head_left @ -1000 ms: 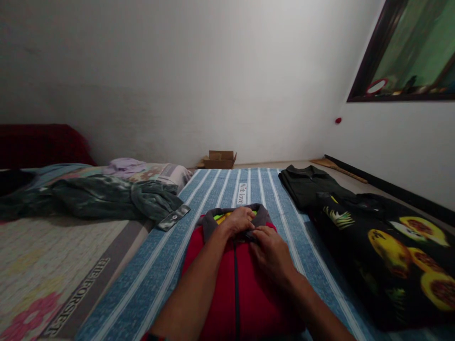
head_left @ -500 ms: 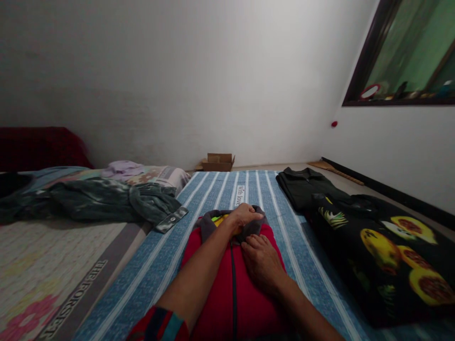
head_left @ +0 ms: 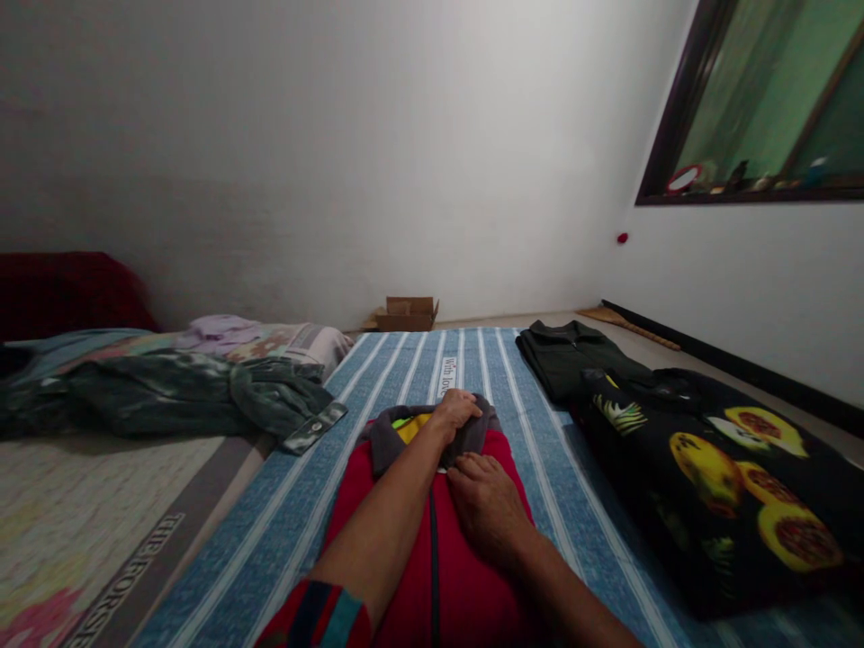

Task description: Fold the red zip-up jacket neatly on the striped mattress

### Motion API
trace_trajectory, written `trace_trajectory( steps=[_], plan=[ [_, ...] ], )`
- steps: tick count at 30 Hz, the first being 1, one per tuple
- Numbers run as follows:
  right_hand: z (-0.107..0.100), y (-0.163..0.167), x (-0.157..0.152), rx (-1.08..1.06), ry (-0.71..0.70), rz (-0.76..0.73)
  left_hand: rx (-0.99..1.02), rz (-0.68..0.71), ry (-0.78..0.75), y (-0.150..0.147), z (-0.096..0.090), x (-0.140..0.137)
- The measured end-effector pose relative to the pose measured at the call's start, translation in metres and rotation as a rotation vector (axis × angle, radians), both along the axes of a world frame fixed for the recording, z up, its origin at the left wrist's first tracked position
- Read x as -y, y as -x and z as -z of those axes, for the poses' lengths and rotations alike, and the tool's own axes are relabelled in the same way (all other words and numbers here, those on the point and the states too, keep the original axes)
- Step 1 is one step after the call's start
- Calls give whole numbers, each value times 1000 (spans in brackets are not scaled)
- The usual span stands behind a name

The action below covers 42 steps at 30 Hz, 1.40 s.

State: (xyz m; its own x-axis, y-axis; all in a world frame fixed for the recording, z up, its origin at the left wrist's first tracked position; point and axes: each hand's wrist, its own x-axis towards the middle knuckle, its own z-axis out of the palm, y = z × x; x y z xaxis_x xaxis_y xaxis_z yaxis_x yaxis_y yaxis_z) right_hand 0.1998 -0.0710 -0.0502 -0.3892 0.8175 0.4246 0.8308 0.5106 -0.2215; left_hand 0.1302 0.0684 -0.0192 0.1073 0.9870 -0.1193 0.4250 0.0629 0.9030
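Note:
A red jacket (head_left: 465, 576) with a dark front zipper lies folded on the blue striped sheet, its grey collar (head_left: 384, 441) at the far end. Inside the neck a bit of yellow and green lining shows. My left hand (head_left: 457, 410) reaches across the neck opening, its fingers closed on the right side of the collar. Just below it, my right hand (head_left: 487, 499) rests on the jacket's right front, with bent fingers at the collar's lower tip. The fingertips of both hands are partly hidden.
To the right lie a black fruit-print garment (head_left: 715, 486) and a folded dark green garment (head_left: 573, 355). On the left, a dark green denim garment (head_left: 175, 391) and a lilac cloth (head_left: 220, 331) lie on a patterned bed cover (head_left: 121, 504). A cardboard box (head_left: 407, 315) stands by the wall.
The camera view has shifted slightly. My left hand stays at the collar's right side, and my right hand remains at its lower tip. The collar lies a little flatter.

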Motion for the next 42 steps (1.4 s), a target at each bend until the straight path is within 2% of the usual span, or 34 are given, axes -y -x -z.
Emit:
trace_trajectory(
  steps=[6, 11, 18, 25, 31, 37, 42],
  plan=[
    [0, -1, 0, -14, -13, -22, 140, -65, 24, -2, 4, -1],
    [2, -1, 0, -43, -17, -39, 160, -68, 1, -5, 8, -1],
    [-1, -1, 0, -38, 16, -33, 91, -34, -101, -6, 14, 2],
    [3, -3, 2, -83, 50, -48, -18, -149, -135, -9, 17, 0],
    [5, -2, 1, -107, 53, -49, -85, -171, -174, -9, 12, -1],
    [7, -2, 1, -115, 19, -51, -160, -137, -215, -7, 11, 0],
    [5, -3, 1, -115, 35, -53, -277, -58, -276, -7, 8, 2]
  ],
)
